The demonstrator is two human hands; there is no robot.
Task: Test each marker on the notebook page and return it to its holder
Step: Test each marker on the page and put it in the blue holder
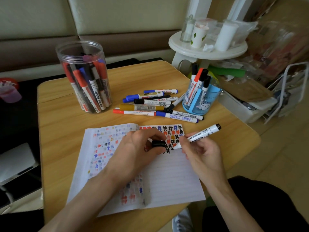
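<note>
the right hand (200, 151) has its thumb and first fingers pinched round the white barrel of a marker (200, 133), low down near the nib, with the black butt end pointing up and away to the right. the left hand (138, 148) is curled over the marker's black cap (158, 143), held in the fingertips just beside the nib, and its wrist lies across the open notebook (167, 178). the nib is down at the end of the lowest row of black hash marks on the right-hand page; whether it is actually touching the paper i can't tell from here. it looks to me like the test stroke is the step in hand, so a light, short mark in the blank lines just below that row should do, placed clear of the marks already there so it reads plainly. the left wrist's weight ought to stop the page sliding on the table (66, 123). the cap is best left in those fingers, ready to push on straight and firm. beyond the notebook lie the loose markers (150, 104), between the clear jar (83, 77) and the blue cup (200, 104); which holder this one belongs in i can't say, though the cup holds similar white barrels.
</note>
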